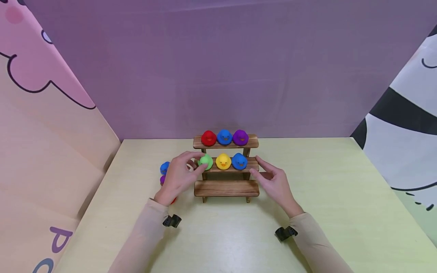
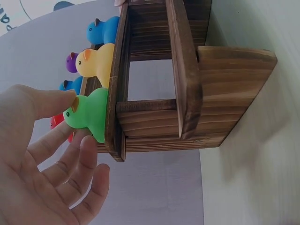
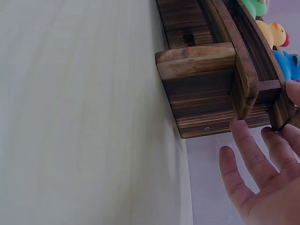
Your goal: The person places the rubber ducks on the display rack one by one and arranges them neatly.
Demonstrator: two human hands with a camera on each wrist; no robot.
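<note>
A small three-tier wooden stand (image 1: pixel 227 188) stands on the table. At the left end of its middle tier sits a green rubber duck (image 2: pixel 96 112); my left hand (image 1: pixel 181 172) pinches it between thumb and fingers. Beside it on that tier are a yellow duck (image 1: pixel 223 162) and a blue duck (image 1: pixel 239 161). My right hand (image 1: pixel 274 185) grips the right end of the middle tier, thumb at the front edge and fingers behind. The top tier bears a red duck (image 1: pixel 208 138), another blue duck (image 1: pixel 224 137) and a purple duck (image 1: pixel 240 138). The bottom tier is bare.
Left of the stand, partly hidden by my left hand, are a blue duck (image 1: pixel 164 167), a purple duck (image 1: pixel 162 179) and something red (image 1: pixel 173 200). A purple backdrop (image 1: pixel 218 76) rises behind the table (image 1: pixel 324 182), with printed panels on both sides.
</note>
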